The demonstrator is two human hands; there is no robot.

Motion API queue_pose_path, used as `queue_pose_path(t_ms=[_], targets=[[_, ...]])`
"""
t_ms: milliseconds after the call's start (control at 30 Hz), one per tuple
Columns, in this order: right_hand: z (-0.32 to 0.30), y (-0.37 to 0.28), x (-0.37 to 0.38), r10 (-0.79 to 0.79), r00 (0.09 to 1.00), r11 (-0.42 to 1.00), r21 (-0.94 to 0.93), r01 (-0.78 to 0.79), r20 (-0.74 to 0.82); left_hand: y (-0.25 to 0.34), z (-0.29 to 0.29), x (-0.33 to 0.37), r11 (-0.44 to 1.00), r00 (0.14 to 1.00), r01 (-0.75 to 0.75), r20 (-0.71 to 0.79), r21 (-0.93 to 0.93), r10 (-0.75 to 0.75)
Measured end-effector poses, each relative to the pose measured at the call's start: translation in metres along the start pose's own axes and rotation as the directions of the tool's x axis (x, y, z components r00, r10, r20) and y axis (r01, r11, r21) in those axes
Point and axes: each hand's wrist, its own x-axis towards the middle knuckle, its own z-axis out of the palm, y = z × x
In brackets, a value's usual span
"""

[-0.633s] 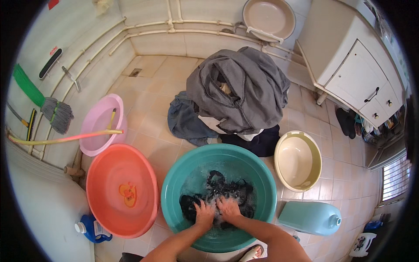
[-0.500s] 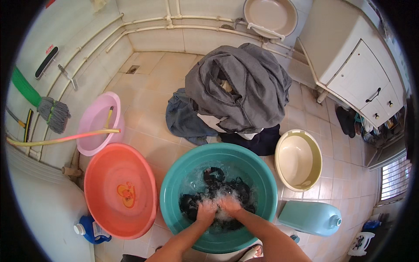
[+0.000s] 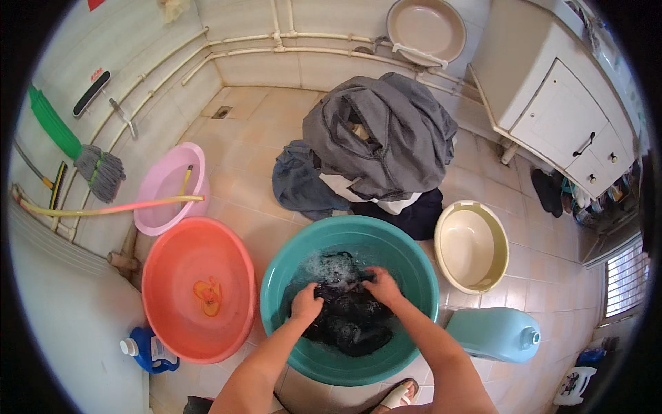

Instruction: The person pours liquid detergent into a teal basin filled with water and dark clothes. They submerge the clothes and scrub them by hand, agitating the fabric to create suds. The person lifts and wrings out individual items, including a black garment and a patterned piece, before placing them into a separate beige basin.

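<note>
A teal basin (image 3: 276, 338) stands in front of me with sudsy water in it. Dark wet cloth (image 3: 355, 324), its kind unclear, lies bunched in that water. My left hand (image 3: 307, 301) is closed on the cloth's left part, fingers curled into it. On the other side, my right hand (image 3: 381, 286) pinches a raised fold of the same cloth. Both hands are just above the water, apart from each other. White foam (image 3: 336, 268) floats between and beyond them. The cloth's lower part is under water and hard to make out.
An orange basin (image 3: 162, 297) and a pink basin (image 3: 200, 165) stand left; a cream basin (image 3: 476, 252) and a light-blue jug (image 3: 493, 334) are right. A grey clothes pile (image 3: 386, 131) lies beyond. A blue bottle (image 3: 150, 350) and hose (image 3: 117, 208) are at left.
Both hands have come up out of the splashing water and moved apart, left hand leftward, right hand rightward and away. They now grip the dark cloth; the splash has settled into foam.
</note>
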Motion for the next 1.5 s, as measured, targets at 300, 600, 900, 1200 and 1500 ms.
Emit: queue_pose_path(t_ms=[300, 600, 900, 1200, 1500], targets=[[0.033, -0.034, -0.086, -0.129, 0.971, 0.694, -0.681, 0.235, 0.203, 0.037, 0.007, -0.050, 0.716, 0.736, -0.640, -0.047, 0.279, 0.676], [-0.048, -0.085, -0.071, -0.321, 0.943, 0.908, -0.255, 0.333, 0.089, 0.013, 0.029, -0.055, 0.930, 0.929, -0.367, -0.054, -0.012, 0.366], [-0.134, -0.156, -0.086, -0.230, 0.971, 0.800, 0.556, 0.226, -0.063, 0.038, 0.018, -0.059, 0.848, 0.952, -0.117, 0.184, -0.516, 0.244], [-0.160, -0.122, -0.057, 0.106, 0.989, 0.549, 0.836, 0.025, -0.099, 0.078, -0.065, -0.033, 0.781, 0.970, -0.058, 0.150, -0.621, 0.192], [-0.059, -0.034, -0.006, 0.179, 0.908, 0.946, 0.320, -0.053, -0.380, 0.048, -0.016, 0.028, 0.613, 0.983, 0.173, 0.098, -0.771, -0.154]])
